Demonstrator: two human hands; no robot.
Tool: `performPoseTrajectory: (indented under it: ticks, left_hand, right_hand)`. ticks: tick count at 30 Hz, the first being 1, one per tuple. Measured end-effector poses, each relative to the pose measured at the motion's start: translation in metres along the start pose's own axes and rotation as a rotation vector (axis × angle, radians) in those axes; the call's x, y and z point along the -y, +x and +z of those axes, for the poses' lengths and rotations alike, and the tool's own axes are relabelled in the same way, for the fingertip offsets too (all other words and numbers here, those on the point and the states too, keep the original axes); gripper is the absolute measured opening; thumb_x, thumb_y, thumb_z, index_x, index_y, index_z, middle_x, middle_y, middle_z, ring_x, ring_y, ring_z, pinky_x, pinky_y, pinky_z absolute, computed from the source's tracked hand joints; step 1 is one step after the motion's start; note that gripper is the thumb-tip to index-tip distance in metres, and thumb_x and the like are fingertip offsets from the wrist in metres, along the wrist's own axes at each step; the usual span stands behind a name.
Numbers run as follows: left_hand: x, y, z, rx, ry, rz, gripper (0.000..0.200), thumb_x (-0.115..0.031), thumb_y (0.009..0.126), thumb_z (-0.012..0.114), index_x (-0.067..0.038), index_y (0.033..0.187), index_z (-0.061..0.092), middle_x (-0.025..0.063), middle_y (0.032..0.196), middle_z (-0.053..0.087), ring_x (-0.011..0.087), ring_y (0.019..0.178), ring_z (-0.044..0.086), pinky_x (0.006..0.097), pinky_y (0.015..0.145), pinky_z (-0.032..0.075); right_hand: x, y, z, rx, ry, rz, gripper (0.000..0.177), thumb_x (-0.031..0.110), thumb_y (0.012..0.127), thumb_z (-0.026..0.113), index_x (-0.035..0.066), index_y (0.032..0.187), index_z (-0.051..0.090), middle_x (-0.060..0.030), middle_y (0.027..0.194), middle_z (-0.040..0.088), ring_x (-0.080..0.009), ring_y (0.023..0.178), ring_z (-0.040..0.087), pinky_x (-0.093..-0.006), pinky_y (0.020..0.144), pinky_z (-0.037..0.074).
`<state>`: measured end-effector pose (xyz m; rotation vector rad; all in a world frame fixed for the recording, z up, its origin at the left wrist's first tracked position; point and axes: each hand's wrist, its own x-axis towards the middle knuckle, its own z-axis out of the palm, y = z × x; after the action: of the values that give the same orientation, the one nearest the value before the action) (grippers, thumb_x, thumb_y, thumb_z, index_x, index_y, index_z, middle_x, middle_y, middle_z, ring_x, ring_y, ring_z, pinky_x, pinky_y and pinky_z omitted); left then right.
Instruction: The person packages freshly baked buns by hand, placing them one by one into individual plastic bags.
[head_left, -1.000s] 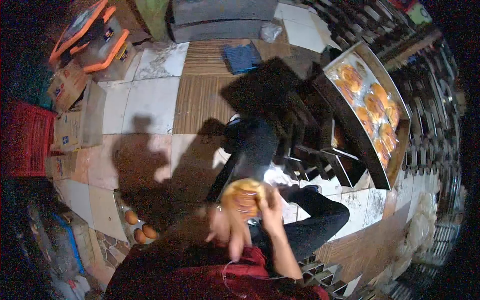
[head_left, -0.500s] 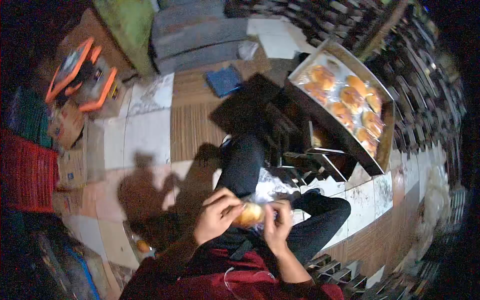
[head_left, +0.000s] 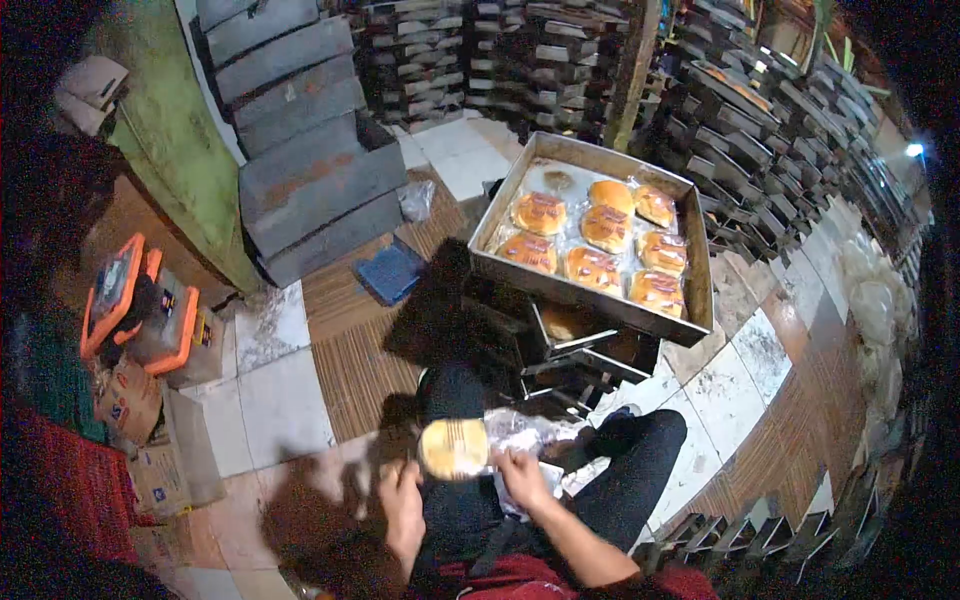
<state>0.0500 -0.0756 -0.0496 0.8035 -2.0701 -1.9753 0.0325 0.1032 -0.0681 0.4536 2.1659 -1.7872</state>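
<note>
A round golden bun (head_left: 454, 448) in clear wrap with printed marks is held between my two hands, above my lap. My left hand (head_left: 403, 506) pinches at its left edge, and my right hand (head_left: 523, 480) has its fingers closed at its right edge. Clear plastic bags (head_left: 518, 430) lie just beyond my right hand, over my lap. Ahead to the right, a metal tray (head_left: 590, 288) holds several wrapped buns (head_left: 606, 228) with dark printing.
Dark metal pans (head_left: 575, 365) stand under the tray. Grey stacked pans (head_left: 310, 170) rise at the upper left, near a blue object (head_left: 390, 272) on the floor. An orange-edged toolbox (head_left: 165, 320) is at left. Many piled pans (head_left: 740, 130) fill the back right.
The view has swung up and rightward. The bun, earlier partly covered by my fingers, now shows its flat round face between my hands, which have moved apart.
</note>
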Motion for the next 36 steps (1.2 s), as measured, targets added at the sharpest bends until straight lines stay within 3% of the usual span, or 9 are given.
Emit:
performPoseTrajectory:
  ticks: [5, 8, 9, 13, 18, 22, 25, 30, 36]
  left_hand:
    - [0.001, -0.049, -0.005, -0.143, -0.225, -0.358, 0.016, -0.017, 0.082, 0.056, -0.002, 0.081, 0.061, 0.001, 0.07, 0.055, 0.0088, 0.063, 0.047, 0.0234, 0.058, 0.035]
    - [-0.059, -0.06, 0.009, -0.172, -0.215, -0.141, 0.022, -0.023, 0.083, 0.053, -0.002, 0.085, 0.061, 0.0009, 0.076, 0.056, 0.0088, 0.069, 0.046, 0.024, 0.062, 0.034]
    - [-0.07, -0.057, 0.01, -0.212, -0.159, 0.046, 0.025, -0.022, 0.085, 0.049, -0.002, 0.092, 0.061, 0.0015, 0.082, 0.057, 0.0088, 0.073, 0.047, 0.0238, 0.064, 0.034]
    - [-0.059, -0.04, -0.005, -0.306, -0.1, 0.255, 0.03, -0.019, 0.085, 0.046, -0.004, 0.109, 0.055, 0.0046, 0.094, 0.055, 0.0105, 0.08, 0.048, 0.0227, 0.069, 0.035]
    - [-0.047, -0.051, -0.001, -0.013, -0.22, -0.048, 0.031, -0.012, 0.083, 0.055, -0.006, 0.113, 0.052, 0.0039, 0.097, 0.052, 0.0126, 0.081, 0.051, 0.0241, 0.071, 0.039]
    - [-0.035, -0.043, -0.002, 0.113, -0.251, -0.078, 0.023, -0.008, 0.084, 0.052, -0.003, 0.107, 0.053, 0.0049, 0.095, 0.054, 0.0133, 0.079, 0.053, 0.0253, 0.07, 0.042]
    - [-0.032, -0.043, 0.002, 0.171, -0.251, -0.063, 0.016, -0.012, 0.085, 0.055, -0.002, 0.098, 0.056, 0.0022, 0.085, 0.056, 0.01, 0.073, 0.053, 0.0216, 0.068, 0.042]
    - [-0.001, -0.045, 0.021, 0.382, -0.134, -0.036, 0.014, -0.011, 0.086, 0.054, -0.002, 0.096, 0.057, 0.0025, 0.084, 0.058, 0.0092, 0.074, 0.053, 0.0217, 0.068, 0.043]
    - [0.023, -0.051, 0.055, 0.539, 0.003, -0.045, 0.02, -0.016, 0.086, 0.054, -0.001, 0.1, 0.055, 0.0057, 0.093, 0.059, 0.0134, 0.08, 0.056, 0.026, 0.074, 0.044]
  right_hand:
    - [0.047, -0.071, 0.003, -0.251, -0.606, -0.902, 0.03, 0.022, 0.075, 0.064, 0.006, 0.097, 0.051, -0.0132, 0.084, 0.054, -0.0312, 0.08, 0.052, -0.0404, 0.074, 0.041]
    - [0.04, -0.036, 0.009, 0.073, -1.187, -0.881, 0.055, 0.025, 0.072, 0.067, 0.006, 0.117, 0.041, -0.0135, 0.094, 0.053, -0.0279, 0.092, 0.053, -0.0449, 0.084, 0.039]
    - [0.063, -0.015, 0.001, 0.275, -0.791, -0.595, 0.055, 0.027, 0.073, 0.068, 0.005, 0.116, 0.041, -0.0156, 0.096, 0.054, -0.031, 0.088, 0.055, -0.0422, 0.079, 0.043]
    - [0.211, 0.037, -0.071, -0.088, -0.912, -1.168, 0.051, 0.023, 0.067, 0.07, 0.003, 0.108, 0.046, -0.0163, 0.085, 0.054, -0.0363, 0.077, 0.054, -0.0441, 0.069, 0.043]
    - [0.324, 0.03, -0.121, -0.982, -0.845, -1.314, 0.065, 0.013, 0.068, 0.071, 0.004, 0.124, 0.041, -0.0214, 0.123, 0.041, -0.0349, 0.115, 0.039, -0.0406, 0.095, 0.033]
    - [0.227, 0.006, -0.102, -0.593, -0.107, -1.228, 0.026, 0.005, 0.074, 0.063, -0.002, 0.097, 0.056, -0.0148, 0.092, 0.06, -0.0284, 0.086, 0.057, -0.0344, 0.079, 0.044]
    - [0.107, 0.015, -0.07, -0.143, -0.467, -0.619, 0.027, 0.013, 0.077, 0.062, -0.002, 0.098, 0.056, -0.0171, 0.097, 0.058, -0.0299, 0.09, 0.055, -0.0355, 0.077, 0.044]
    - [-0.114, 0.006, -0.049, 0.0, -1.382, -0.65, 0.046, 0.02, 0.081, 0.048, 0.005, 0.124, 0.038, -0.0181, 0.127, 0.039, -0.0393, 0.115, 0.038, -0.0479, 0.093, 0.034]
    - [-0.107, -0.005, -0.043, -0.018, -0.982, -0.51, 0.028, 0.004, 0.079, 0.042, 0.004, 0.107, 0.044, -0.0216, 0.095, 0.05, -0.0387, 0.089, 0.052, -0.0453, 0.077, 0.043]
